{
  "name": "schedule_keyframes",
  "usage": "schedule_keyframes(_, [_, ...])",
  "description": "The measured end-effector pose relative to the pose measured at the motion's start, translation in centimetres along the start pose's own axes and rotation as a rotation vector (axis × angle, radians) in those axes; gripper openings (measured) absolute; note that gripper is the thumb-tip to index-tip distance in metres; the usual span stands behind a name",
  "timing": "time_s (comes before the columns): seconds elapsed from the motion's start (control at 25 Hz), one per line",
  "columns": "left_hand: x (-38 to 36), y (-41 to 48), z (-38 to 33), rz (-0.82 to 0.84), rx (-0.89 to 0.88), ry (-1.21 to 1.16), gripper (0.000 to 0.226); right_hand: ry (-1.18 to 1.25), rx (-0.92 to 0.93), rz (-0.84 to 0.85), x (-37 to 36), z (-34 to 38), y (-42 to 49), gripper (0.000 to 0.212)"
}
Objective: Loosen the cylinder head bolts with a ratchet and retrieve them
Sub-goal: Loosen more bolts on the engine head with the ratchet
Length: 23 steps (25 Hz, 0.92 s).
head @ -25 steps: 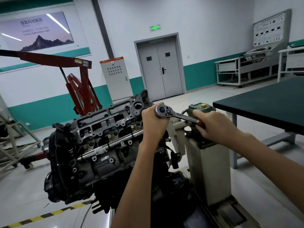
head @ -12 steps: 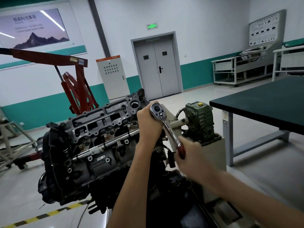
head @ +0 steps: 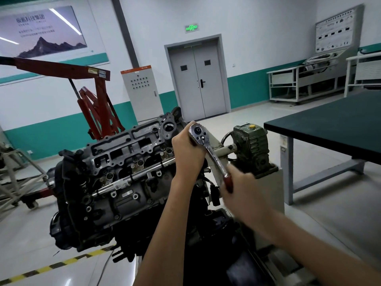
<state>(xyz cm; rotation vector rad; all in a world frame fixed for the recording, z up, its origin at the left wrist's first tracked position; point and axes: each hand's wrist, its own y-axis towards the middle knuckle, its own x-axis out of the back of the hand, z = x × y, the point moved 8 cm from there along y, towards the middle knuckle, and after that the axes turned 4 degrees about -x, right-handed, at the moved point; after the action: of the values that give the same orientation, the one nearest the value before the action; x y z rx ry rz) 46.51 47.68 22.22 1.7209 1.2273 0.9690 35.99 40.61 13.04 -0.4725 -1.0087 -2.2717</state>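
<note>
Seen from your head, your left hand (head: 186, 151) wraps its fingers just beneath the chrome head of the ratchet (head: 208, 149), holding it at the right end of the cylinder head (head: 127, 153), which tilts toward you. The ratchet's shaft slants down and right to its red grip, where your blurred right hand (head: 245, 193) has its fingers clenched around it. Your left hand hides the bolt under the tool. A green gearbox (head: 252, 143) stands just right of the ratchet, with a dark surface (head: 329, 124) beyond it.
</note>
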Motion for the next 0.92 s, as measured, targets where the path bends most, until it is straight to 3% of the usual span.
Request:
schedule_keyframes(0.12, [-0.2, 0.0, 0.1, 0.010, 0.019, -0.015, 0.045, 0.129, -0.033, -0.075, -1.6, 1.5, -1.3, 0.016])
schedule_keyframes(0.2, [-0.3, 0.2, 0.0, 0.028, 0.012, -0.004, 0.051, 0.096, -0.001, 0.011, -0.8, 0.9, -0.6, 0.012])
schedule_keyframes(0.32, [-0.3, 0.6, 0.2, 0.046, 0.034, 0.001, 0.054, -0.153, 0.140, 0.146, 2.6, -0.8, 2.9, 0.010])
schedule_keyframes(0.48, [-0.4, 0.6, 0.2, 0.072, 0.057, -0.005, 0.055, -0.501, 0.332, 0.053, 5.7, -0.1, 7.1, 0.018])
schedule_keyframes(0.68, [-0.3, -0.1, 0.0, 0.022, 0.030, 0.018, 0.052, -0.070, 0.025, 0.021, 1.3, -0.9, 1.0, 0.008])
schedule_keyframes(0.8, [-0.2, -0.3, 0.8, 0.018, 0.074, -0.030, 0.047, 0.200, -0.038, -0.064, -2.0, 2.2, -1.8, 0.025])
schedule_keyframes(0.92, [-0.2, 0.1, 0.6, 0.067, 0.074, 0.004, 0.045, 0.161, -0.017, -0.006, -1.2, 1.8, -1.3, 0.024])
